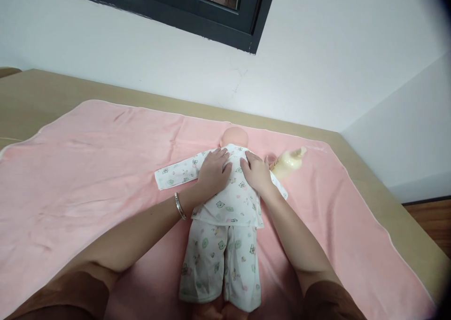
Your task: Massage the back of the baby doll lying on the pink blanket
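A baby doll (243, 212) in white patterned top and trousers lies stretched out, its bald head (235, 136) away from me and no face showing. My left hand (214, 172) rests flat on the left side of its upper body, fingers toward the shoulder. On the other side, my right hand (258, 170) lies over the right shoulder area with its fingers extended. Both hands are open and touch the cloth of the top. Just right of my right hand, a feeding bottle (289, 161) with pale yellowish contents lies on its side, partly behind the doll's sleeve.
Under the doll spreads a pink blanket (116, 169) with some wrinkles. It covers much of a light wooden table (384, 202). A white wall (299, 75) with a dark-framed window (225, 28) rises behind the table's far edge.
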The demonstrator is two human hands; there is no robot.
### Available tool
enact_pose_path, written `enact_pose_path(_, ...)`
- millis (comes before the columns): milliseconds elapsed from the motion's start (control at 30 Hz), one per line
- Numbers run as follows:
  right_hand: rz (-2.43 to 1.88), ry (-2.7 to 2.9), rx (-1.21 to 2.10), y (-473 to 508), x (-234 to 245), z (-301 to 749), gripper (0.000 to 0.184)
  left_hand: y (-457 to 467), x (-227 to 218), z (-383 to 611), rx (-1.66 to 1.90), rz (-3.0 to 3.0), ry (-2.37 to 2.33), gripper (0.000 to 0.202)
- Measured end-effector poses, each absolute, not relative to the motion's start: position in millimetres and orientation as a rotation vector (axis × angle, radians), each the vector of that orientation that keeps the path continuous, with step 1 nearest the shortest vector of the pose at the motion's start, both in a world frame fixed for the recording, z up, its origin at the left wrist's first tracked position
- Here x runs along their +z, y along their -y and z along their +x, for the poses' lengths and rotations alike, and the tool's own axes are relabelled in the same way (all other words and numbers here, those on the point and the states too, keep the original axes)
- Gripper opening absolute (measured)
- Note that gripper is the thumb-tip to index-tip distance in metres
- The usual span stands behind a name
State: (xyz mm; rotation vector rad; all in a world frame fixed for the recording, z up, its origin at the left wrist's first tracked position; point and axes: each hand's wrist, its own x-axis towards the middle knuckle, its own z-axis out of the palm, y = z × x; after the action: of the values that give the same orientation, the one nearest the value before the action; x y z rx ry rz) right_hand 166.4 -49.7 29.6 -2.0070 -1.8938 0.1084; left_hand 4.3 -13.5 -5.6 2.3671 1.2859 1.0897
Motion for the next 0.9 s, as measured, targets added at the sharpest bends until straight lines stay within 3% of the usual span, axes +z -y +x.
enact_pose_path(133, -2.009, 1.901, 0.204, 47.9, 33.6, 171.6, 0.049, 11.1, -12.0, 5.9, 1.059, 2.343, -1.274, 0.046)
enact_pose_path(333, -1.861, 1.914, -0.132, 68.5, 46.6, 150.8, 0.058, 13.4, -18.6, 2.1, 1.179, 2.247, -1.185, 0.063)
enact_pose_path(400, -1.816, 1.994, -0.085, 71.3, 42.4, 141.7, 0.057, 15.3, -20.0, 0.3, 1.245, 2.239, -1.126, 0.067)
enact_pose_path(533, -1.774, 2.097, 0.092, 69.2, 33.2, 133.7, 0.054, 16.8, -22.1, -1.4, 1.291, 2.239, -1.096, 0.068)
enact_pose_path(700, -1.657, 1.987, -0.053, 65.0, 32.1, 139.9, 0.056, 16.3, -22.5, -1.1, 1.281, 2.258, -1.107, 0.068)
enact_pose_path(900, -1.718, 2.048, 0.089, 61.4, 28.4, 140.9, 0.048, 16.7, -22.6, -2.0, 1.246, 2.238, -1.152, 0.064)
